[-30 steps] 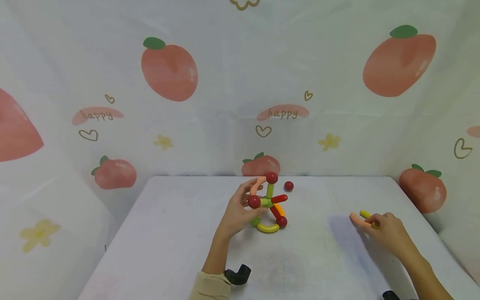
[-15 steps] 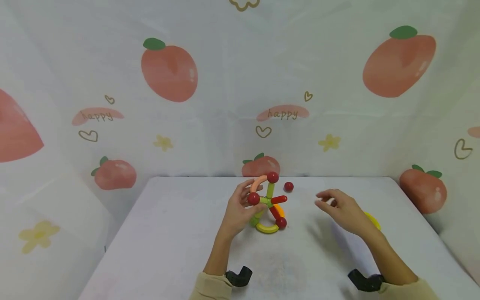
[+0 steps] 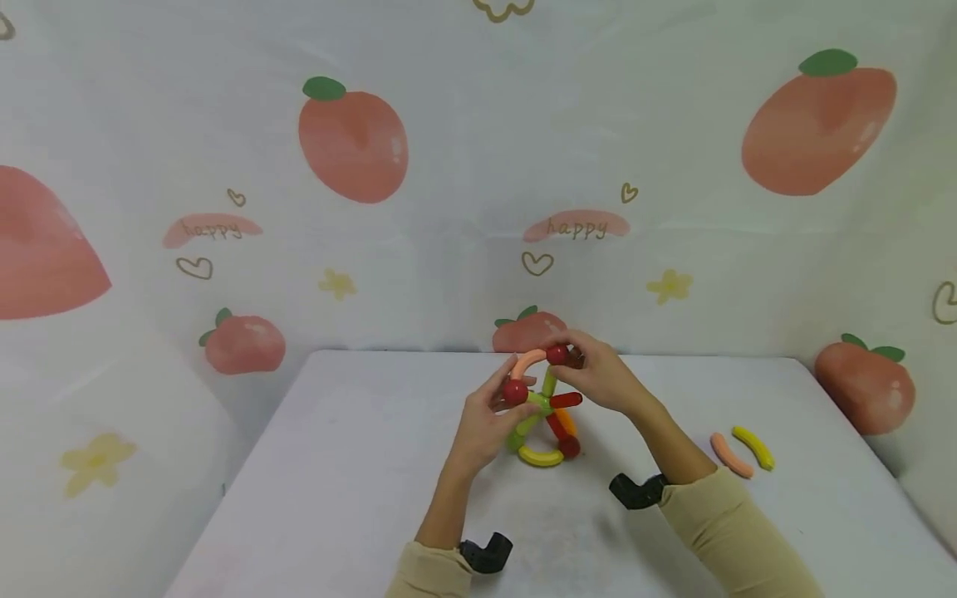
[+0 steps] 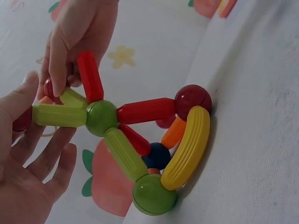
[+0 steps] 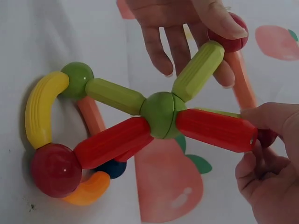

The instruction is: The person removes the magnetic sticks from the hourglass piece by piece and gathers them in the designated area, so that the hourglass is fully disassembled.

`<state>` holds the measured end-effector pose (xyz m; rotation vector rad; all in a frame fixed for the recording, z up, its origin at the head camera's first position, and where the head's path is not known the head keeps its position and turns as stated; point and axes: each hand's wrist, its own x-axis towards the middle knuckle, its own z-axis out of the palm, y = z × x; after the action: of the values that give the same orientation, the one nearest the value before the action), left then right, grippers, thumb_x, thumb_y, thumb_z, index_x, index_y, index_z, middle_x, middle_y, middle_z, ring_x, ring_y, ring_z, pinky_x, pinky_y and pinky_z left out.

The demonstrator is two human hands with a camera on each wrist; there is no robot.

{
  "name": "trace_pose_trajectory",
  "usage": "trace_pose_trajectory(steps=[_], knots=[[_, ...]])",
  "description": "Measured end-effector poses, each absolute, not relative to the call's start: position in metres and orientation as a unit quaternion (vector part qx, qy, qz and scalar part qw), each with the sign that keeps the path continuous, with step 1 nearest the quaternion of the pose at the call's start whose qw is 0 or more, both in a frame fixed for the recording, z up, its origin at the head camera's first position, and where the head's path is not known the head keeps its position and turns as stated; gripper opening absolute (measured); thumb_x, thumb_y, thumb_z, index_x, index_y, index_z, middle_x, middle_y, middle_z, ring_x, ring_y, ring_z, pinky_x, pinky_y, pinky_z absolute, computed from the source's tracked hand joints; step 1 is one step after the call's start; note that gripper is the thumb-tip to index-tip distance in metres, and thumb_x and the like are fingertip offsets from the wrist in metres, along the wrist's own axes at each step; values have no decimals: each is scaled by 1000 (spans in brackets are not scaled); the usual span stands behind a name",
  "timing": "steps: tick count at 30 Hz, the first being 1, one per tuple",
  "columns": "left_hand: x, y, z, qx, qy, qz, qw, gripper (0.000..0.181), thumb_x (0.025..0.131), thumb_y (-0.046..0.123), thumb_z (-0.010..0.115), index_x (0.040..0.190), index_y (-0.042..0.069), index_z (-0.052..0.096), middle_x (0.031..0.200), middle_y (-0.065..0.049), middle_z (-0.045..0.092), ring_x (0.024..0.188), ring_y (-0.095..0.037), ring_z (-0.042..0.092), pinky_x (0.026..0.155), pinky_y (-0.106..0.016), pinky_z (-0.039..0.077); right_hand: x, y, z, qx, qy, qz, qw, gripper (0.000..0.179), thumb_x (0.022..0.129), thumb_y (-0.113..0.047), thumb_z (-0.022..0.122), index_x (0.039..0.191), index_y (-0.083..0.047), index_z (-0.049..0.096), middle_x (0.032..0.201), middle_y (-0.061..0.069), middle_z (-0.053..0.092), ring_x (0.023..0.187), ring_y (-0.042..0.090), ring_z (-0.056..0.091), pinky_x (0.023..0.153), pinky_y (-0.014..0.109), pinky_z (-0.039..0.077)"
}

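Observation:
A toy frame of magnetic rods and balls stands on the table, with a green ball [image 5: 161,114] at its centre. My left hand [image 3: 478,428] holds the red ball [image 3: 515,392] on its left, thumb on one side and fingers behind. With thumb and fingers, my right hand [image 3: 601,375] pinches the upper red ball [image 3: 557,355]. A peach curved rod [image 3: 528,360] arches between these two balls. From the centre, a red rod [image 4: 90,76] sticks out with a free end. Lower down, a yellow curved rod [image 4: 189,148] links a green ball [image 4: 154,194] and a dark red ball [image 4: 193,102].
On the table's right lie a loose peach curved rod [image 3: 731,456] and a yellow curved rod [image 3: 753,448]. A fruit-printed cloth [image 3: 449,249] hangs behind the table [image 3: 336,498]. Black wrist mounts [image 3: 488,554] stick out from both wrists.
My right hand has left the loose curved rods at the right and moved left to the frame, where it now pinches the upper red ball. My left hand keeps its hold.

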<state>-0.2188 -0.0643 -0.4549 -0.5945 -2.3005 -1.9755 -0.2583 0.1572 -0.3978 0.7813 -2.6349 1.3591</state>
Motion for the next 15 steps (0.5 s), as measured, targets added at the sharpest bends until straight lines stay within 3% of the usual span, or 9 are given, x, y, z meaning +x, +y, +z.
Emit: trace_pose_trajectory(steps=[5,7,11,15], knots=[[-218,-63,-453,-197,-749,-631,38,76,89,27,80,155,35,41,124,2,73,116,-17,68,104,-42,55,-259,155,-401,250,-847,467,42,28,95,-8,70,121,-9,59,102,11,66,84,21,62,75,21,57],[-218,-62,-452,-200,-751,-628,41,76,90,27,79,156,30,41,124,1,74,116,-18,68,104,-44,55,-259,153,-402,244,-846,472,46,28,94,-8,71,119,-9,58,100,11,65,83,22,62,73,21,58],[-218,-62,-452,-207,-750,-627,38,77,91,25,78,157,20,40,124,-1,74,116,-19,68,104,-44,55,-259,151,-402,237,-850,467,56,27,93,-5,70,117,-7,57,100,12,64,82,20,61,72,20,57],[-218,-61,-452,-207,-749,-628,35,76,91,26,78,157,24,41,125,-1,74,117,-19,68,103,-42,55,-262,152,-401,242,-854,458,55,22,93,-1,65,113,-6,59,95,13,61,75,19,56,65,19,52]])
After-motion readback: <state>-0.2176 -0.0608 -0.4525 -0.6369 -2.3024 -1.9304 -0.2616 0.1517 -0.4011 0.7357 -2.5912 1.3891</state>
